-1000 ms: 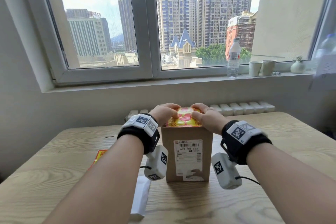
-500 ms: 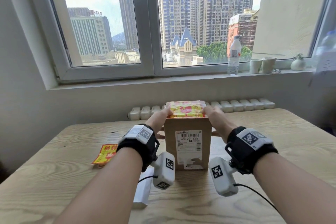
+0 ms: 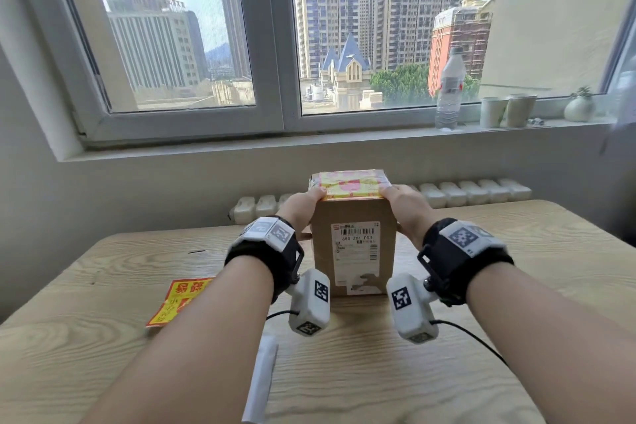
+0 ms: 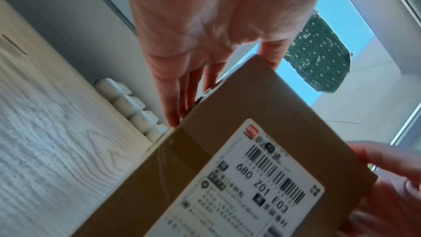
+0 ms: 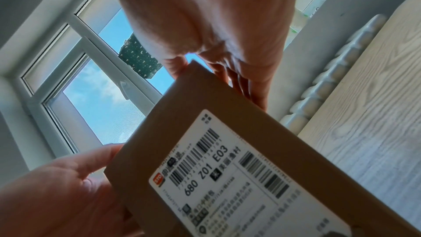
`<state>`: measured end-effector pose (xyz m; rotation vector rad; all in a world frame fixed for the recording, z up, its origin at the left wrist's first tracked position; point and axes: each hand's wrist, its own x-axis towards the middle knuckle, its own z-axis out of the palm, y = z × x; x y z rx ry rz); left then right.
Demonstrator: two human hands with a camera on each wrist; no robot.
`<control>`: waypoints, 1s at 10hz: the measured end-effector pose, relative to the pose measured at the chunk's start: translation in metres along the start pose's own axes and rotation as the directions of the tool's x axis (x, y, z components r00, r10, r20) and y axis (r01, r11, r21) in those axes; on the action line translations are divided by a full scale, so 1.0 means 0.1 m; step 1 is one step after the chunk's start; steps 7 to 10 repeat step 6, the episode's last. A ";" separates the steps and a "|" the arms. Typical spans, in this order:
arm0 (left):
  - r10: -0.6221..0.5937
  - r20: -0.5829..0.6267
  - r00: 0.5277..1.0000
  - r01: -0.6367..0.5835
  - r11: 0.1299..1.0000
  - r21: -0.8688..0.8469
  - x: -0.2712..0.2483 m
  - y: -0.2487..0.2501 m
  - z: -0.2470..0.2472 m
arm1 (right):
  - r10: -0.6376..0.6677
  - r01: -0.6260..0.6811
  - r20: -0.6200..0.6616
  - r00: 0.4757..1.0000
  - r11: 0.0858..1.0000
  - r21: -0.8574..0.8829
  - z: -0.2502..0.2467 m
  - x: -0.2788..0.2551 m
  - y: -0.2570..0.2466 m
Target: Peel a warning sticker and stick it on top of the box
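A tall brown cardboard box (image 3: pixel 354 217) stands upright on the wooden table (image 3: pixel 550 251), its white shipping label (image 3: pixel 356 251) facing me. A yellow and red warning sticker (image 3: pixel 349 182) lies flat on the box's top. My left hand (image 3: pixel 304 205) lies against the box's upper left side, thumb on the top's front corner. My right hand (image 3: pixel 401 201) mirrors it on the right. In the left wrist view the left hand's fingers (image 4: pixel 173 107) run straight along the box (image 4: pixel 227 133) side. In the right wrist view the right hand's fingers (image 5: pixel 257 93) lie straight along the box (image 5: pixel 216 115) side.
A second yellow and red sticker sheet (image 3: pixel 179 299) lies on the table at the left, partly under my left forearm. A white paper strip (image 3: pixel 263 379) lies near the front edge. A bottle (image 3: pixel 449 89), two cups (image 3: pixel 507 110) and a small vase (image 3: pixel 580 107) stand on the windowsill.
Both hands have slid off the top of the box, outward and down to its upper sides, uncovering the sticker. The box has not moved.
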<state>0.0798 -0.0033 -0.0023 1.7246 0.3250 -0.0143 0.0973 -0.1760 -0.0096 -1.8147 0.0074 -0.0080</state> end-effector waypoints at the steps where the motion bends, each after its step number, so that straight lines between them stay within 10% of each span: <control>1: 0.053 -0.029 0.998 -0.051 0.997 0.051 0.08 -0.03 0.01 | -0.042 0.042 -0.018 0.999 0.999 -0.020 0.04 0.00 0.01; 10: 0.167 -0.082 0.983 -0.120 0.905 0.408 -0.26 0.10 -0.18 | -0.078 0.065 -0.040 0.996 0.964 -0.257 -0.16 -0.34 -0.09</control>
